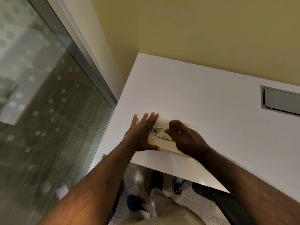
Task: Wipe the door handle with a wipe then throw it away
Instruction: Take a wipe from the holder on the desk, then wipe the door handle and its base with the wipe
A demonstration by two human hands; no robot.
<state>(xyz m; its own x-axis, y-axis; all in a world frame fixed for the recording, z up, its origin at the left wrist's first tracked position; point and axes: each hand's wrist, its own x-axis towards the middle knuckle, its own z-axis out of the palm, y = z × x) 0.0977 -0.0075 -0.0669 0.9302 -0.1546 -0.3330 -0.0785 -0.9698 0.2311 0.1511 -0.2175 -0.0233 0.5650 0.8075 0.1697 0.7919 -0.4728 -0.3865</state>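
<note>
Head view looks down on a white table (219, 98) that runs from the middle of the frame to the right edge, its far edge meeting a yellow wall (194, 30) and its near left corner close to a glass partition (40, 103) with a metal frame and rows of pale frosted dots. A rectangular metal cable hatch (282, 101) is set into the tabletop near its far right side. Below the table's near edge lie grey carpet (138, 176), a dark chair base with a caster (178, 187), the person's beige trousers (162, 211) and a dark shoe (134, 203). Near the table's left near corner sits a flat beige wipe box (164, 143) with an oval dispensing opening (159, 133) in its top; greenish material shows inside, too blurred to make out. The left hand (141, 135) lies flat with fingers spread, palm down, over the box's left end and the tabletop beside it, the thumb along the box's near edge, holding nothing. The right hand (185, 137) hovers over the opening with its fingertips (168, 129) curled and pinched together right at the oval; whether they actually grip a wipe cannot be told. Neither a door handle nor a bin is in view.
</note>
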